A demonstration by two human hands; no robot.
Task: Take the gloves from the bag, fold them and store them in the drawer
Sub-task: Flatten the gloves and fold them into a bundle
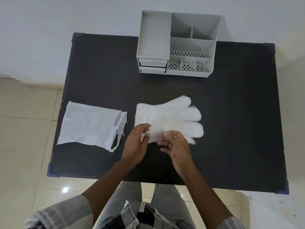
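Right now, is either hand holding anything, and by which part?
Both the left hand and the right hand pinch the near edge of the gloves, at the cuff end; the rest lies flat on the table.

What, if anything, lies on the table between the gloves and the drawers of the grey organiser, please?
Nothing visible does. Only bare black table separates the gloves from the drawers at the organiser's front left. The drawers look closed, so one must be pulled open first.
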